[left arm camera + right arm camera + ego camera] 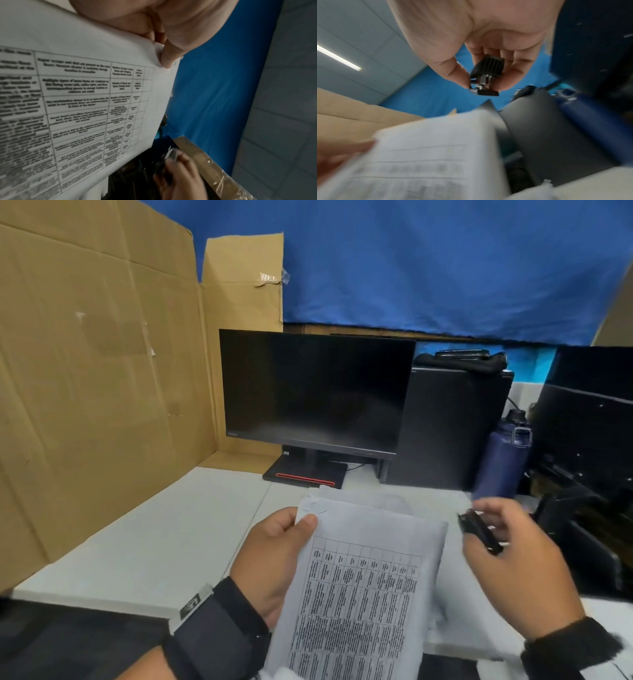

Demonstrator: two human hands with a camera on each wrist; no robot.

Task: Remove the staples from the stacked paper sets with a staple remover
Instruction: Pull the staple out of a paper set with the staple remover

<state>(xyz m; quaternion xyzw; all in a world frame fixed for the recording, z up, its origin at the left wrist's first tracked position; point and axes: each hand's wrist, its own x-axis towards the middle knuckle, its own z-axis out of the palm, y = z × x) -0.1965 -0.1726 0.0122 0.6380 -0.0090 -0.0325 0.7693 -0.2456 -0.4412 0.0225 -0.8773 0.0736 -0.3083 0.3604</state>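
A: Left hand (274,556)?
B: Gripping a stapled paper set (359,594) at the upper left corner, thumb on top, fingers curled behind. Lifted above the white desk (144,542), printed table facing up.

A: Staple (322,512)?
B: Thin, slanted, in that same corner, just beside the thumb tip.

A: Right hand (513,559)?
B: Pinching a black staple remover (479,531) between thumb and fingers, right of the paper set and clear of it. Somewhat blurred.

A: More paper?
B: Loose sheets (376,498) flat on the desk, behind the lifted set.

A: Surroundings?
B: Dark monitor (315,392) straight ahead, cardboard panel (96,371) at left, blue cloth (428,268) behind, navy bottle (503,453) at right.
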